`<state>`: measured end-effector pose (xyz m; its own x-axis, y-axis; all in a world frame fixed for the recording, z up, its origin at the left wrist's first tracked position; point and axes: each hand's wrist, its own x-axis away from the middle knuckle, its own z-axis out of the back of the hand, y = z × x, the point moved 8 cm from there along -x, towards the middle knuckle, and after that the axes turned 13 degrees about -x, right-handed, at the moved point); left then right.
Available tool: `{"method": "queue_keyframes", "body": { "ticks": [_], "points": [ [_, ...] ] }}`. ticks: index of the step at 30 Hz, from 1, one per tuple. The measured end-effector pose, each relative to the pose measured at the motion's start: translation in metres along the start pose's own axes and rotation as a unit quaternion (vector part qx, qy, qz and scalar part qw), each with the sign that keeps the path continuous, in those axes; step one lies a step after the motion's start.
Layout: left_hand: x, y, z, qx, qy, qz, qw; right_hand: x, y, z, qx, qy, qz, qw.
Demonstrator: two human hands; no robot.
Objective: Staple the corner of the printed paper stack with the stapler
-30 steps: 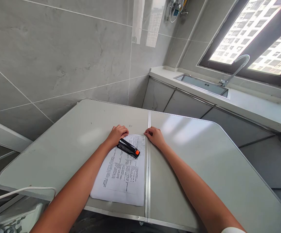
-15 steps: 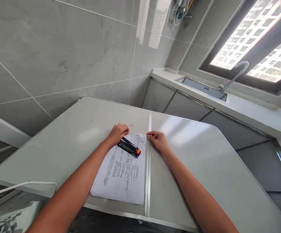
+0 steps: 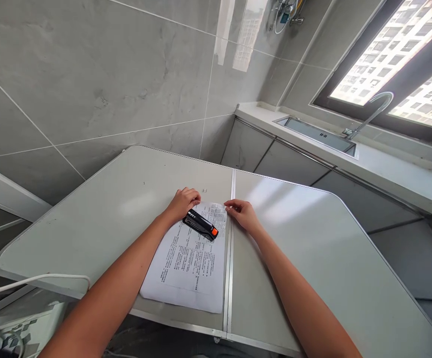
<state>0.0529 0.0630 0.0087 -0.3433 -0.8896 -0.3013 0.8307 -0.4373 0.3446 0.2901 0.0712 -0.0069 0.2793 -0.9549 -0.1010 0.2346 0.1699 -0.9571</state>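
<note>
A sheet of printed paper (image 3: 186, 293), possibly a stack, lies on the folding table with its top edge away from me. On its upper part rests a black stapler (image 3: 200, 224) with an orange end, slanting down to the right. My left hand (image 3: 184, 201) is closed at the paper's top left corner, fingers curled over the edge; its palm is right beside the stapler's far end. At the top right corner, my right hand (image 3: 240, 211) pinches the paper between thumb and fingers. The left fingertips are partly hidden.
The pale folding table (image 3: 294, 238) has a metal seam (image 3: 229, 278) down its middle. Two tiny staples (image 3: 204, 190) lie beyond the paper. A white cable (image 3: 48, 276) crosses the left edge. A sink (image 3: 316, 133) with a tap (image 3: 373, 112) stands at back right.
The view has shifted slightly, so everything sits a little differently in the picture. Both hands keep their hold at the paper's top corners, and the stapler stays on the paper.
</note>
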Motion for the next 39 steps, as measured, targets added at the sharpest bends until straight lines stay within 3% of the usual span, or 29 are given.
{"method": "queue_keyframes", "body": {
  "ticks": [10, 16, 21, 27, 34, 39],
  "points": [
    [0.000, -0.001, 0.002, 0.004, 0.006, 0.003, 1.000, 0.002, 0.000, 0.002, 0.002, 0.042, -0.015, 0.999],
    [0.001, -0.004, 0.001, -0.011, 0.002, 0.022, 1.000, 0.033, -0.014, -0.022, 0.050, -0.018, -0.071, 0.996],
    [0.000, -0.006, 0.003, -0.024, 0.013, 0.031, 0.999, 0.064, -0.024, -0.042, 0.100, 0.026, -0.025, 0.994],
    [0.000, -0.006, 0.006, -0.018, 0.023, 0.028, 0.999, 0.081, -0.033, -0.062, 0.229, 0.076, 0.013, 0.970],
    [0.003, -0.008, 0.021, -0.005, 0.074, 0.062, 0.995, 0.080, -0.040, -0.077, 0.314, 0.038, 0.018, 0.948],
    [0.005, -0.008, 0.024, 0.004, 0.091, 0.068, 0.994, 0.077, -0.040, -0.070, 0.299, 0.047, 0.018, 0.953]
  ]
}}
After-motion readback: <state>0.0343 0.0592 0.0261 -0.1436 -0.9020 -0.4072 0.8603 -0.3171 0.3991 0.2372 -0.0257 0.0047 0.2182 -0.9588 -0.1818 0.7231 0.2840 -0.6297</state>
